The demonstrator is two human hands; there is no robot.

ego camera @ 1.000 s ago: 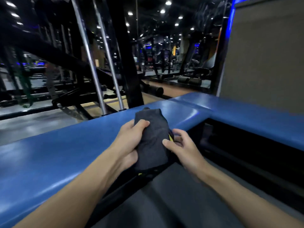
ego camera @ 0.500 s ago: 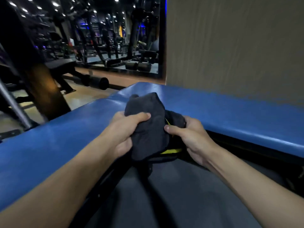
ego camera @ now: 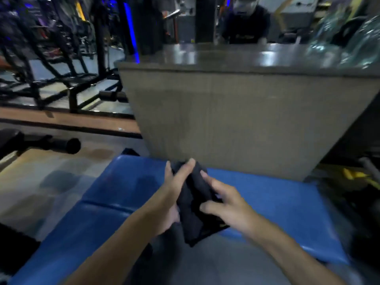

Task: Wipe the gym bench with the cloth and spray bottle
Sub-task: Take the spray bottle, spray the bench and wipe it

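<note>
Filling the far half of the view, a grey panelled block point(ego camera: 236, 124) is standing just behind the bench, with black machine frames point(ego camera: 61, 79) crowding the floor off to the left. Below it, the blue padded surface point(ego camera: 123, 182) is running across the frame and turning towards the camera along the left side, a seam crossing it near the corner.

Over that corner the person is holding both arms out, the left hand point(ego camera: 174, 196) and right hand point(ego camera: 228, 204) meeting on a dark cloth point(ego camera: 194, 221). The cloth is hanging bunched between the two hands, above the padding and not flat on it. The left fingers point(ego camera: 186, 168) are lying over its upper fold and gripping it. The right fingers point(ego camera: 206, 208) are spreading along its other side and appear to be pinching a fold, though blur is softening the detail.

The step in hand is looking like preparation: the cloth is being gathered or refolded into a pad, and wiping is not yet under way. No spray bottle is showing anywhere in the view. The next move is probably calling for one hand to take the folded cloth alone, freeing the other to fetch the bottle, or for the cloth to go down flat on the blue padding.
</note>
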